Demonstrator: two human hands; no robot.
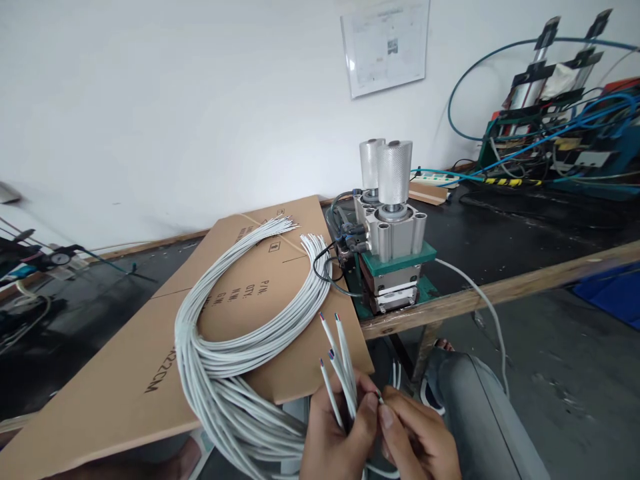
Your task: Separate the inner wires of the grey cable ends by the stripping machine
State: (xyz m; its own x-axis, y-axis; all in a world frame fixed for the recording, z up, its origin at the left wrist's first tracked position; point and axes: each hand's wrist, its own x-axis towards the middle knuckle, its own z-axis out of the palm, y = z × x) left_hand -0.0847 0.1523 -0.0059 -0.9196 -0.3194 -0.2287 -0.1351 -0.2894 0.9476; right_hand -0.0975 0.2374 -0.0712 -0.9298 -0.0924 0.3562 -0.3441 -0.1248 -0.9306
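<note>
My left hand (336, 435) is closed round several grey cables (339, 363) whose stripped ends point up and show coloured inner wires. My right hand (419, 437) is closed beside it, thumb and fingers pinching at one cable end just right of the left thumb. The cables belong to a large looped bundle of grey cables (225, 347) that curves over a flattened cardboard box (125, 373) and fans out at its far ends. Just past the hands, on the table edge, stands a small pneumatic press machine (393, 230) with two knurled metal cylinders on top.
The dark table has a wooden front edge (525, 285). Blue hoses and other equipment (555, 127) crowd the back right. A sheet of paper (386, 41) hangs on the white wall. My knee in grey trousers (475, 400) is below the table. A gauge (60, 259) sits far left.
</note>
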